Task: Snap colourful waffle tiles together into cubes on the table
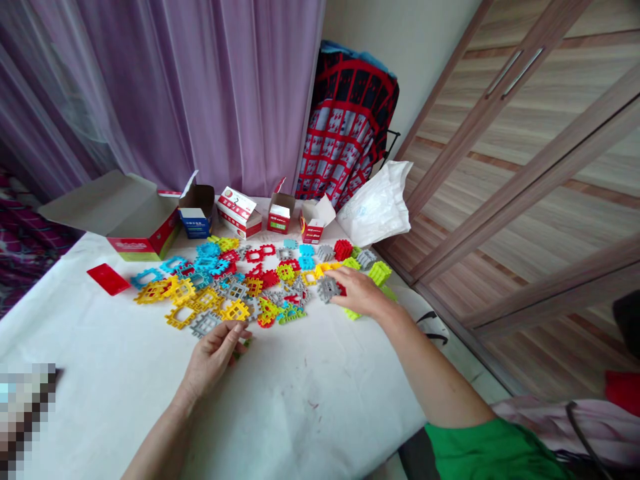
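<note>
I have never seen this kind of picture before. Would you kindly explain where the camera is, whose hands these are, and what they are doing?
No machine here: this one picture comes from a camera on a person's head, looking down at their own bare hands. On the white-covered table lie many colourful plastic pieces, with cardboard boxes and a white bag behind. The left hand holds a green piece, mostly hidden. The right hand is at a grey piece; its grip is unclear.

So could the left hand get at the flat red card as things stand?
Probably yes: white tabletop leads from the left hand to the red card, skirting the yellow pieces, though that hand seems to hold a green piece.
</note>
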Tool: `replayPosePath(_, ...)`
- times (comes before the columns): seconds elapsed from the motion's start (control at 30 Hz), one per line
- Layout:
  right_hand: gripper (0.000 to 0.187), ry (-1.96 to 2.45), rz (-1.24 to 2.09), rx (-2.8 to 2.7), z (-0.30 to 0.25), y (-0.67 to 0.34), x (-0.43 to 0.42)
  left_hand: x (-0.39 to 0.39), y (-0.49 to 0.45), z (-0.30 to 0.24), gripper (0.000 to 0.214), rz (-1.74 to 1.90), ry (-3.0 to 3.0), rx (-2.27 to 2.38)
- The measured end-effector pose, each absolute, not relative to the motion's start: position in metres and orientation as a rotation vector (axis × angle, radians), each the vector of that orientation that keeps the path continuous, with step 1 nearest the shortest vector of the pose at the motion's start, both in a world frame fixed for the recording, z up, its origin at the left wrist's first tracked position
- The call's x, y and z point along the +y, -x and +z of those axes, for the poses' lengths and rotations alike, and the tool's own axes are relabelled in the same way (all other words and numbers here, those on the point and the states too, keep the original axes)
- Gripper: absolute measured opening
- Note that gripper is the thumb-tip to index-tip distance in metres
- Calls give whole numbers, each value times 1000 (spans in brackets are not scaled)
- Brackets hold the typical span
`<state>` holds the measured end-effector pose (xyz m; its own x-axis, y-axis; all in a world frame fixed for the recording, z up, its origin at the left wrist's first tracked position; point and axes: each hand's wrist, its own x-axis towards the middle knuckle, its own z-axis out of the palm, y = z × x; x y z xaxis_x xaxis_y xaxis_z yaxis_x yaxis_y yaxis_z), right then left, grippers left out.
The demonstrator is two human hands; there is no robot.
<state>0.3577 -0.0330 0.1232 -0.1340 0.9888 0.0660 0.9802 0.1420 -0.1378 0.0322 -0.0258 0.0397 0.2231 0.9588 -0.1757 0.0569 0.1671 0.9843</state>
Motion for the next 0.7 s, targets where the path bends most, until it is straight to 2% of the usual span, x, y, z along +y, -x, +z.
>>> replayPosePath(0.2, 63, 2137, 210, -2374, 132, -410, -10, -24, -33, 43, 69, 963, -1192, 1185)
replayPosePath(0.7, 62, 2010, 308, -2595, 116, -400, 14, -21, -30, 47, 71, 1049, -1176, 1283)
